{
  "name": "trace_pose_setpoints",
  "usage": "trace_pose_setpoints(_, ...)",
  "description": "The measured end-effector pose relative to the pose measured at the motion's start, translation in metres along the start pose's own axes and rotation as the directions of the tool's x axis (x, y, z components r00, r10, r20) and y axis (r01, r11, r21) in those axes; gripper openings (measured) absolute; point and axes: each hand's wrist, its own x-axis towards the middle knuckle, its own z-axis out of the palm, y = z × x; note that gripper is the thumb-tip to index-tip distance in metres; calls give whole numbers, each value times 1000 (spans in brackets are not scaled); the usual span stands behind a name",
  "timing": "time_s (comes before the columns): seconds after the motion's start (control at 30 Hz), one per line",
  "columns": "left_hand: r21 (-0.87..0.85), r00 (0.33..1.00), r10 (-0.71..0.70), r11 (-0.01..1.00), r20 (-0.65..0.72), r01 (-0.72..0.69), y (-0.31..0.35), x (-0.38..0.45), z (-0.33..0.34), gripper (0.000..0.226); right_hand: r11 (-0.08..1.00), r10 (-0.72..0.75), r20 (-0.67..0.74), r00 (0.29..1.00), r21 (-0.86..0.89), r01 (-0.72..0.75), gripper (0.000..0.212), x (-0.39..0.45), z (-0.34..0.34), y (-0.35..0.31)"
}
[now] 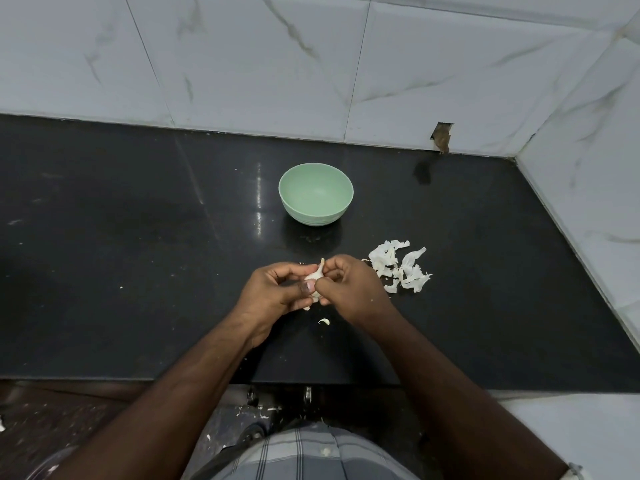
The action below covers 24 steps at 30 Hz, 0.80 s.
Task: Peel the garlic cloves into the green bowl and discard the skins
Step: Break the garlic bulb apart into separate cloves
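I hold the garlic bulb (314, 276) between both hands, above the desk (138, 237) a little back from its near edge, about midway along it. My left hand (277, 292) cups it from below with the thumb pressed across its front; my right hand (349, 289) pinches at its top with curled fingers.

The green bowl (316, 194) stands further back toward the wall, apart from my hands, and I see no cloves in it, so I judge the peeling proper has hardly begun. A heap of skins (400, 266) lies just right of my right hand, toward the right edge, and one small curl of skin (324, 321) lies below my hands near the near edge.

Risks, as I judge them: a clove could pop free as I pull and roll off the near edge to the floor. The dry skins are light; a sweep of my right wrist could scatter them over the desk or into the bowl. White flecks already lie on the floor below.

I can read no brand, label or writing anywhere.
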Motion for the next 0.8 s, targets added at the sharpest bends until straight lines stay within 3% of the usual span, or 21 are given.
trace_pose_setpoints(0.3,-10,997,-13,1000,-79,12,-8,2,4,17,980,-89,-58,994,-182,77,14,-5,9,0)
trace_pose_setpoints(0.5,-9,991,36,999,-127,-37,-7,1,11,15,976,-51,-100,994,-218,28,12,-1,12,1)
trace_pose_setpoints(0.63,10,992,34,999,-122,-33,-4,2,12,16,990,24,-92,995,-136,-37,26,2,5,1)
trace_pose_setpoints(0.73,-5,993,-22,1000,-114,21,-3,5,9,16,980,119,15,993,160,-120,27,6,1,2)
trace_pose_setpoints(0.8,-16,993,-51,999,-105,49,-3,6,5,16,956,103,61,993,271,-116,20,4,0,3)
